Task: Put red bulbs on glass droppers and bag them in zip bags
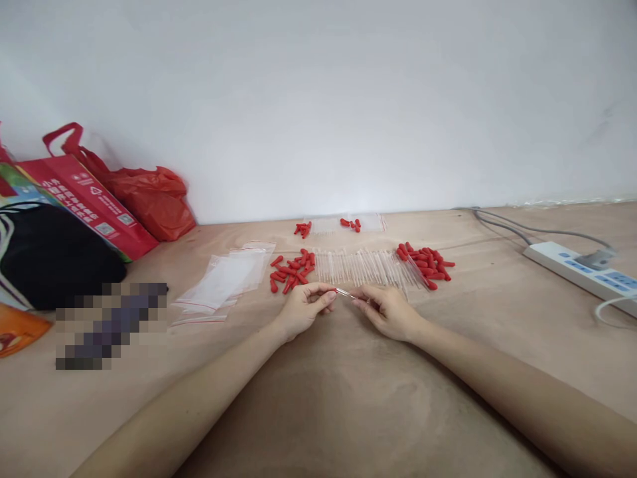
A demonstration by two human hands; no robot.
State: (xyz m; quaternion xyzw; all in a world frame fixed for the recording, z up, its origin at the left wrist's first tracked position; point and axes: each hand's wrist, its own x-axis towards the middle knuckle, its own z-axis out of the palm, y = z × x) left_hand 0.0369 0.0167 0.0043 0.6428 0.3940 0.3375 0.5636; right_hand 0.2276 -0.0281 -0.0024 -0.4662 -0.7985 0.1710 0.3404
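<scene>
Above the table's middle, my left hand is closed in a pinch on a red rubber dropper bulb, mostly hidden by the fingers. My right hand pinches a thin clear dropper tube, whose left end meets the bulb. How far the tube sits inside the bulb cannot be made out. Just beyond the hands lies a row of clear dropper tubes, side by side. One pile of red bulbs is at the row's left end, and another pile of red bulbs is at its right.
Clear zip bags lie overlapped on the left. Further back are small bags with a few red bulbs. Red bags and a black bag stand far left, beside a pixelated patch. A power strip with cables lies right.
</scene>
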